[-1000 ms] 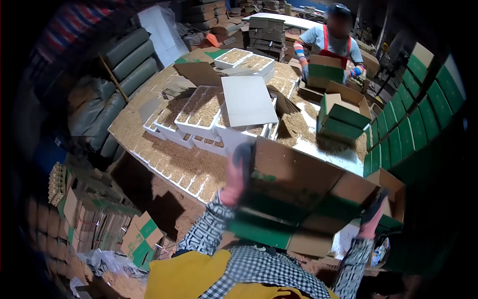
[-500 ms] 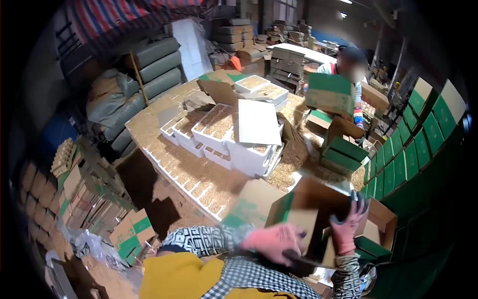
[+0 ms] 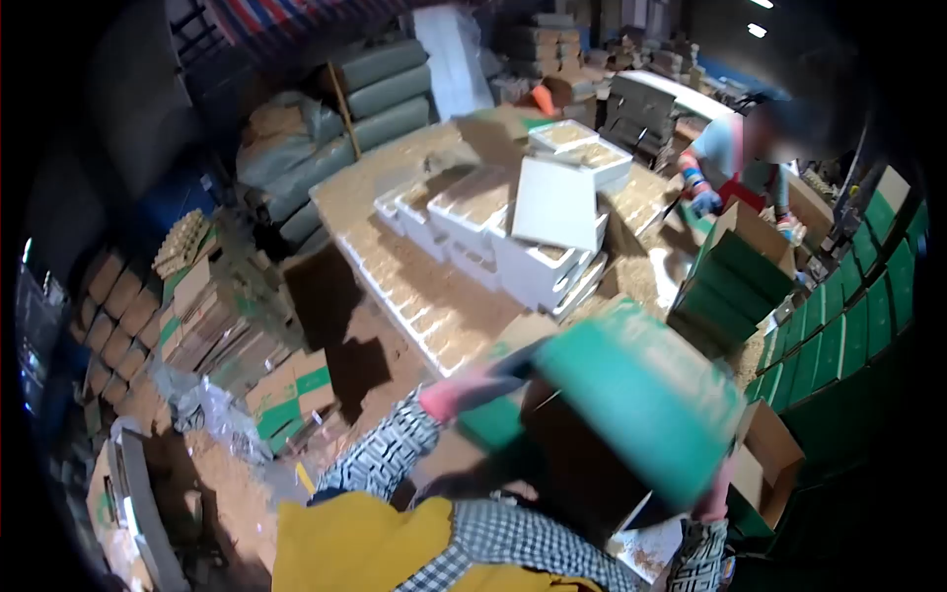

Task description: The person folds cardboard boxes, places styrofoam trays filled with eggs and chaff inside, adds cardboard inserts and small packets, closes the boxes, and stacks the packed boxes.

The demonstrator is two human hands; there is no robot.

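Note:
A green-and-brown cardboard box (image 3: 641, 385), blurred by motion, is tilted in front of me with its open side facing me and downward. My left hand (image 3: 483, 383), in a pink glove with dark fingertips, grips the box at its upper left edge. At the lower right side of the box is my right hand (image 3: 718, 488), pressed against it and mostly hidden by the cardboard. Another open carton (image 3: 774, 464) stands just right of my right hand. Green flaps hang below my left hand.
White foam trays (image 3: 498, 252) filled with loose brown material are stacked on the table (image 3: 395, 311). A co-worker (image 3: 735, 158) bends over an open green carton (image 3: 735, 266). Green boxes (image 3: 838, 335) line the right side. Flattened cardboard (image 3: 232, 316) is piled left.
The box has been lifted and turned over, its green outside now facing up. My left hand moved left and up to its edge. The co-worker lowered the box held up earlier.

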